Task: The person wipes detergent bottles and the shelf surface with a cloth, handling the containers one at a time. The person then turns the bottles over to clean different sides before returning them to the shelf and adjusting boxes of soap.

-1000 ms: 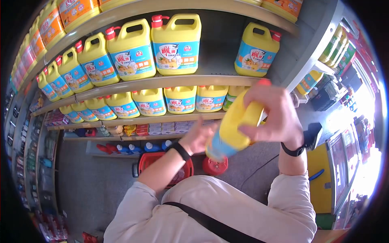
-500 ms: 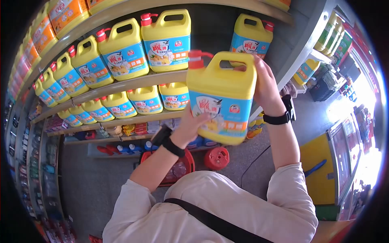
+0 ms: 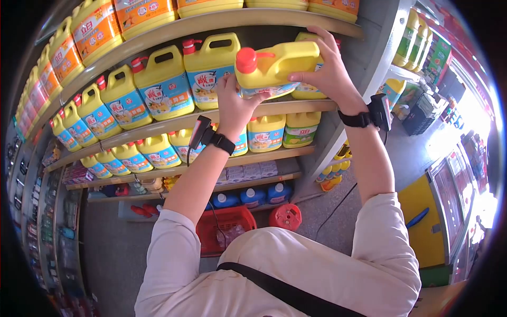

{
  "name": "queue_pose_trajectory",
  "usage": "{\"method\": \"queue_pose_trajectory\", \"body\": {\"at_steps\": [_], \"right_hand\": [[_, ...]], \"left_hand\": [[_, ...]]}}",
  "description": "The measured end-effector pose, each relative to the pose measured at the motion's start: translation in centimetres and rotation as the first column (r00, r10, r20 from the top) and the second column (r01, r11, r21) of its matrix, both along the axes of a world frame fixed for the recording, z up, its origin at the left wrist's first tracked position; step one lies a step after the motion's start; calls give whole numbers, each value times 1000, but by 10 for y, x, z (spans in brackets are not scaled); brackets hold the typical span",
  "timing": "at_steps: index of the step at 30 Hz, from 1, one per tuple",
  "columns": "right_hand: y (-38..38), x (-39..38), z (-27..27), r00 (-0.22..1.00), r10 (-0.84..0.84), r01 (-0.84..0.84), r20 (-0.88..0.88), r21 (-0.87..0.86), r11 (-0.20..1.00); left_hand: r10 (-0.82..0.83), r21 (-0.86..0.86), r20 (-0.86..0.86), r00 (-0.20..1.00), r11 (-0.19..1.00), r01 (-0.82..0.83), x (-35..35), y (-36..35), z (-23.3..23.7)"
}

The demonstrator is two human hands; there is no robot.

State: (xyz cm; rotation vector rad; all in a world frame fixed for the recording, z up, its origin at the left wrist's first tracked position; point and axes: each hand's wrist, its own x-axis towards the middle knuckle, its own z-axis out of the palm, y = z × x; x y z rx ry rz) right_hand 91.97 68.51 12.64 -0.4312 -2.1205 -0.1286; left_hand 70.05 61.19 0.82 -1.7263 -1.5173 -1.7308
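Observation:
Between my hands, in front of the middle shelf, is a yellow detergent jug [image 3: 280, 62] with a red pump top and a blue label. It is tilted, its top turned towards me. My left hand [image 3: 235, 103] holds its lower left side, thumb along the label's edge. On the other side, my right hand [image 3: 328, 74] grips the right end, thumb at the front and fingers behind. Partly hidden behind it, another yellow jug [image 3: 309, 92] stands at the shelf's right end. To the left, a matching jug [image 3: 205, 71] stands upright in the row.
Orange-labelled jugs [image 3: 142, 18] fill the shelf above. More yellow jugs [image 3: 265, 133] line the shelf below. Blue bottles [image 3: 252, 197] stand at the bottom. A red basket [image 3: 208, 238] and a red stool [image 3: 285, 216] are on the floor. A grey post [image 3: 364, 68] bounds the shelves on the right.
Both hands have carried the jug up and away from me to the middle shelf. The jug has tipped, its top now facing me. The view has shifted, showing more of the upper shelf.

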Motion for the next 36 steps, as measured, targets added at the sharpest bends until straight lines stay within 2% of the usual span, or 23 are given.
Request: {"method": "queue_pose_trajectory", "body": {"at_steps": [2, 3, 4, 6, 8, 9, 11, 12, 13, 15, 16, 18, 20, 22, 26, 27, 28, 29, 30, 32, 33, 36], "right_hand": [[18, 4, -10, 998, -58, 59, -18, 69, 996], [22, 7, -10, 990, -141, 142, -14, 98, 985], [26, 9, -10, 975, -221, 221, -11, 126, 967], [35, 6, -13, 982, -183, 189, -47, 187, 964], [39, 1, -11, 992, -75, 98, -103, 239, 966], [39, -1, -9, 992, -74, 97, -104, 240, 966], [33, -11, -7, 994, 67, -54, -84, 149, 987], [30, -15, -3, 994, 66, -53, -86, 145, 988], [26, -20, 1, 997, 53, -38, -58, 226, 973], [23, -33, 0, 999, 17, -2, -42, 328, 945], [24, -38, 0, 999, 15, -1, -43, 320, 948], [29, -47, 5, 1000, 6, 1, -27, 251, 968], [33, -55, 10, 1000, -5, 10, -17, 248, 969], [33, -61, 15, 975, -205, 189, 90, 163, 968], [35, -63, 13, 962, -261, 247, 78, 157, 956], [42, -61, 5, 995, -102, 99, -12, 361, 927], [48, -60, -3, 995, 78, -29, -64, 558, 829], [49, -57, -15, 998, 18, 8, -61, 402, 916], [50, -54, -15, 998, 22, 3, -56, 403, 915], [53, -47, -14, 986, -163, 164, -24, 208, 964], [61, -47, -10, 964, -263, 257, 24, 147, 955], [78, -53, 9, 975, -222, 214, 27, 170, 962]], "left_hand": [[42, 42, 24, 999, 998, -43, 1, 6, 0], [47, -23, 18, 999, 999, -47, 2, 4, -1], [49, -13, 15, 999, 999, -49, 4, 3, -1], [-25, -44, 129, 991, 999, 31, 10, 3, -1], [7, 1, 68, 998, 1000, -7, 9, 10, -3], [5, 61, 45, 999, 998, -8, 8, 15, -3], [4, 119, 23, 1000, 993, -7, 9, 17, -4], [42, 78, 19, 999, 996, -43, 12, 13, -1], [79, 35, 14, 997, 996, -80, 15, 10, -1], [117, 53, 31, 993, 992, -119, 20, 8, -4], [155, 81, 48, 987, 984, -158, 21, 8, -5], [136, 52, 35, 990, 989, -138, 20, 12, -9], [178, 116, -3, 984, 978, -176, 23, 15, -10], [191, 105, -9, 982, 976, -189, 25, 16, -11], [252, 136, -51, 966, 960, -243, 27, 18, -21], [184, 82, 25, 983, 979, -186, 30, 14, -26], [120, 33, 107, 987, 992, -124, 32, 10, -31], [145, 50, 69, 987, 988, -149, 29, 14, -44], [149, 51, 73, 986, 987, -153, 28, 11, -51], [222, 59, -99, 970, 974, -217, 25, 4, -63], [195, 71, -109, 975, 980, -188, 21, 2, -65], [249, 74, -186, 951, 968, -239, 11, -1, -68]]}}
